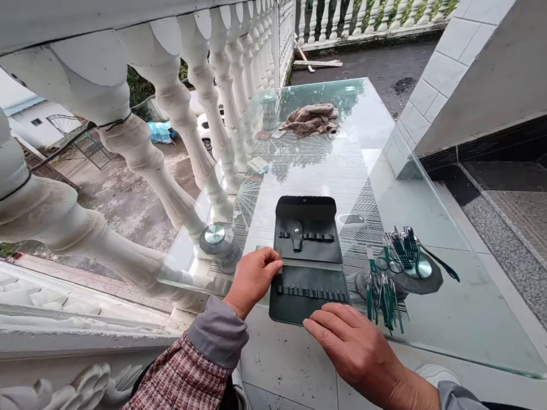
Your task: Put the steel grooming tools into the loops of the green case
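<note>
An unfolded black manicure case (310,263) lies on the glass tabletop, with rows of elastic loops and a small snap tab inside. My left hand (255,277) is closed, thumb and fingers at the case's left edge near the fold. Over the front right corner lies my right hand (356,351), fingers stretched out and touching the case's edge; its thumb is hidden. To the right of the case is a bunch of manicure tools (384,298) with green handles. Several nail clippers (403,249) and scissors lie beside them.
The glass table (477,319) has a corner near my right arm. A crumpled brown cloth (310,120) and a small card (258,165) lie farther back. Round metal supports (216,235) sit under the glass. A white balustrade (137,148) runs along the left; steps (529,220) are at right.
</note>
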Demonstrator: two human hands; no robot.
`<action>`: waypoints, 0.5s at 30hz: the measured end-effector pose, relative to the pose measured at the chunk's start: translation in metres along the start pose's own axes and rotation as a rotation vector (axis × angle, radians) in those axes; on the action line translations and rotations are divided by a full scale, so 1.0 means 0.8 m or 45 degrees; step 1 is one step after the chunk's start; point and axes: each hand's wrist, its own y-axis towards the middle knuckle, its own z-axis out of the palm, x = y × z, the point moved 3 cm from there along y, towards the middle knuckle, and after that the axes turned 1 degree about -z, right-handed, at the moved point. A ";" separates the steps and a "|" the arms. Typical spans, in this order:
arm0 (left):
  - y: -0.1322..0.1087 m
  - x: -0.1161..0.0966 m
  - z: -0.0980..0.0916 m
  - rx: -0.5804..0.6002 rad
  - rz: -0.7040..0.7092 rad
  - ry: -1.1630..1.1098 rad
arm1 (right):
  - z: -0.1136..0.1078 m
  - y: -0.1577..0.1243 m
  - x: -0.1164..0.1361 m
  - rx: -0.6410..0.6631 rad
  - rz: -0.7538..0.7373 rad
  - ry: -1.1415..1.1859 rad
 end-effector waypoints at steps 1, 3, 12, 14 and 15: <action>0.001 0.001 0.000 0.007 -0.006 0.008 | 0.000 0.000 0.000 0.003 0.005 -0.005; 0.002 0.001 0.000 0.018 -0.017 0.025 | 0.001 0.001 -0.001 0.009 0.024 -0.016; 0.001 -0.002 0.001 0.025 -0.055 0.110 | 0.008 -0.003 -0.004 0.079 0.080 -0.027; 0.001 -0.003 0.001 0.020 -0.048 0.103 | 0.009 -0.002 -0.003 0.083 0.088 -0.019; 0.001 -0.003 0.000 0.014 -0.041 0.092 | 0.008 -0.001 -0.003 0.085 0.088 -0.010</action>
